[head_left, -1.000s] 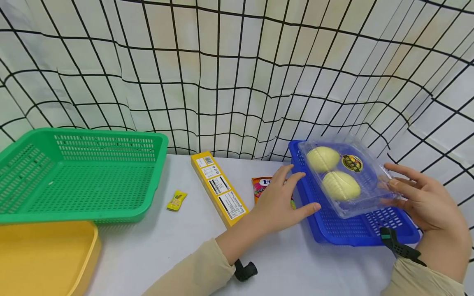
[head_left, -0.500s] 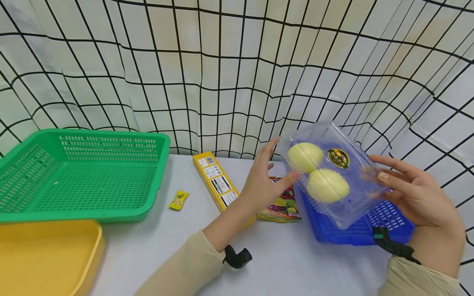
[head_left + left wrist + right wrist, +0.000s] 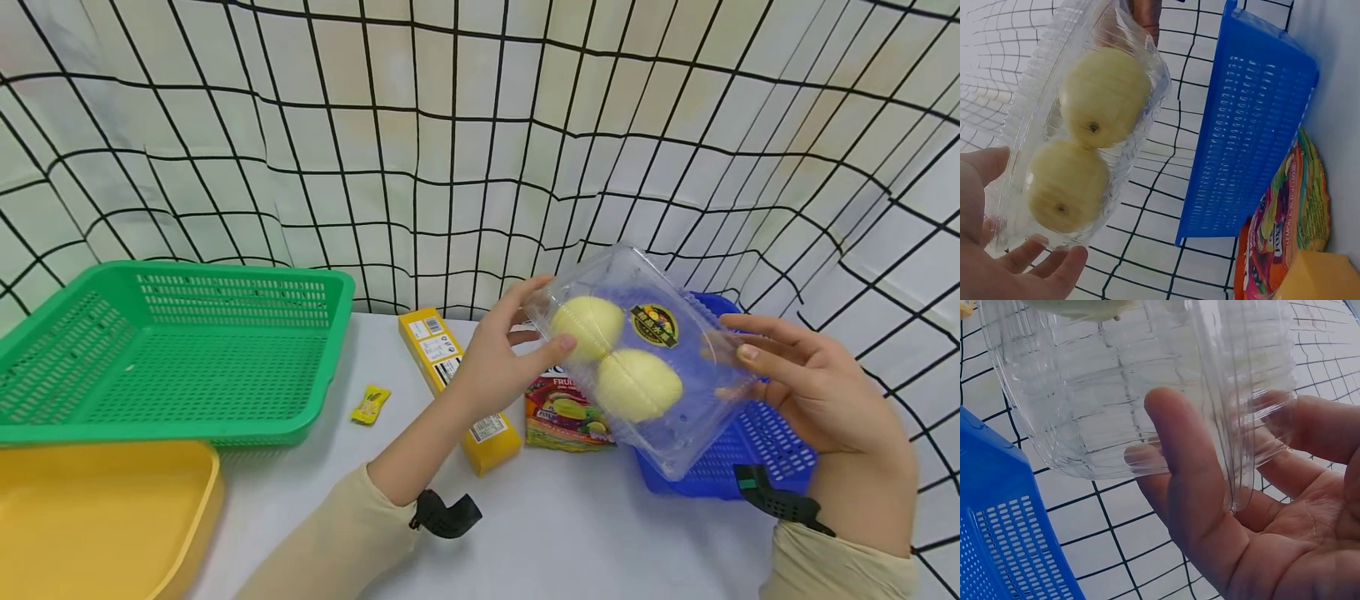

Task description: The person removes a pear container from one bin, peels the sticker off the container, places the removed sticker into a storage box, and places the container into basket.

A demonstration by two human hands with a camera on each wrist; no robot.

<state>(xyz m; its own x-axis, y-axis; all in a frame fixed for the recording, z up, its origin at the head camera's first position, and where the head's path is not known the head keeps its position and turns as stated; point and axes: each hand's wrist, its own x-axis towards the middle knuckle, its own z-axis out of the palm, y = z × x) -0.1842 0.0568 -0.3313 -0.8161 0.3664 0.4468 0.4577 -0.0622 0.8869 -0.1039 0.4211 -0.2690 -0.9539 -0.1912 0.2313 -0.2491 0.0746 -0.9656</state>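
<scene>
A clear plastic clamshell box [image 3: 678, 367] with a round black-and-gold sticker is held tilted in the air between both hands. Inside sit two pale yellow-green round fruits [image 3: 637, 383], each with a small dark spot at one end in the left wrist view. My left hand [image 3: 501, 354] grips the box's left edge, thumb on the lid and fingers at the far side. At the opposite edge my right hand [image 3: 821, 387] pinches the plastic between thumb and fingers, as the right wrist view [image 3: 1210, 469] also shows. The box partly covers a blue basket [image 3: 772, 446].
A red fruit-candy bag [image 3: 562, 417] and a long yellow carton [image 3: 491, 442] lie near the left forearm. Further left are a small yellow candy [image 3: 371, 405], a green basket [image 3: 225, 367] and a yellow tray [image 3: 97, 517]. Black wire mesh [image 3: 480, 150] stands behind.
The box has risen from over the blue basket and moved left, tilting. My left hand, earlier apart from it, now holds its left edge; the right hand kept its hold.
</scene>
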